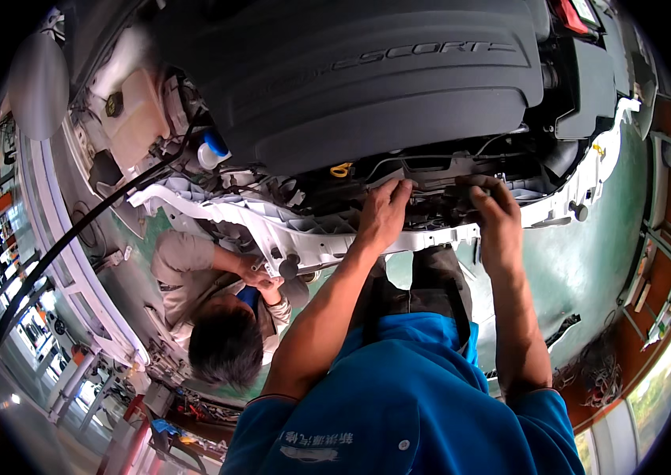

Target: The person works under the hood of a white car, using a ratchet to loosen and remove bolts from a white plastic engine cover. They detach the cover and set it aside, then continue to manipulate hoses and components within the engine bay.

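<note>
Both my arms reach into the front of a car's engine bay. My left hand (385,211) is closed, its fingers bent over the inner side of the white front crossmember (312,242); whatever they grip is hidden. A short way to the right, my right hand (498,218) curls with thumb and fingers together beside dark parts behind the same crossmember. What it holds, if anything, is too dark to tell. Just beyond the hands sits the big black engine cover (383,87). A yellow dipstick handle (341,170) sticks up left of my left hand.
A co-worker (225,348) crouches at the left, hands near the crossmember's outer side. A white reservoir with a blue cap (213,149) and a translucent tank (136,119) stand in the left of the bay. A long black rod (74,229) crosses the left side. Shelving (660,261) stands right.
</note>
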Tool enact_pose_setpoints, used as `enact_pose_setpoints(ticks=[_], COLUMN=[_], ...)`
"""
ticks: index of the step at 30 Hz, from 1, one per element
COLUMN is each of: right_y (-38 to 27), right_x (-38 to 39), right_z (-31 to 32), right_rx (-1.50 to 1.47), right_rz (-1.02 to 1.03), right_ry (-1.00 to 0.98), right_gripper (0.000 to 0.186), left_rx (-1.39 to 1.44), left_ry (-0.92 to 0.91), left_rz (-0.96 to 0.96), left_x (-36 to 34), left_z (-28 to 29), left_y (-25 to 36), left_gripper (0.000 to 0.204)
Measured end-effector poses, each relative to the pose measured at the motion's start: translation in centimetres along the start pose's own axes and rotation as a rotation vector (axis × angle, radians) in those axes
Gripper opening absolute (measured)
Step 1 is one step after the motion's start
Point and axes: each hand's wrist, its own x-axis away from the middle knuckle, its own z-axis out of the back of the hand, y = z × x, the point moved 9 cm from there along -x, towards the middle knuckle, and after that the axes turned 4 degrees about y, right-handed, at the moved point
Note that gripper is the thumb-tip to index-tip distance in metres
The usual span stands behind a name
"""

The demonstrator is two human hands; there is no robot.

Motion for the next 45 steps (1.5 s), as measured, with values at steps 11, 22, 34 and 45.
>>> enact_pose_setpoints(ticks=[11, 22, 34, 45], right_y=[0.4, -5.2, -3.5, -3.4], right_x=[10.5, 3.3, -2.2, -3.2], right_z=[-15.0, -3.5, -0.2, -1.9], right_rx=[0.965, 0.255, 0.491, 0.816], right_rz=[0.795, 0.341, 0.257, 0.370], right_ry=[-0.319, -0.145, -0.518, -0.736], right_gripper=[0.023, 0.027, 0.038, 0.036], left_rx=[-0.032, 0.007, 0.380, 0.256], left_ry=[0.009, -0.089, -0.477, -0.485], left_rz=[-0.547, 0.019, 0.186, 0.314], left_x=[1.7, 0.5, -2.4, -1.3], left_z=[0.1, 1.6, -0.4, -0.1], left_y=[2.9, -2.0, -0.1, -1.6], left_gripper=[0.023, 0.033, 0.035, 0.034])
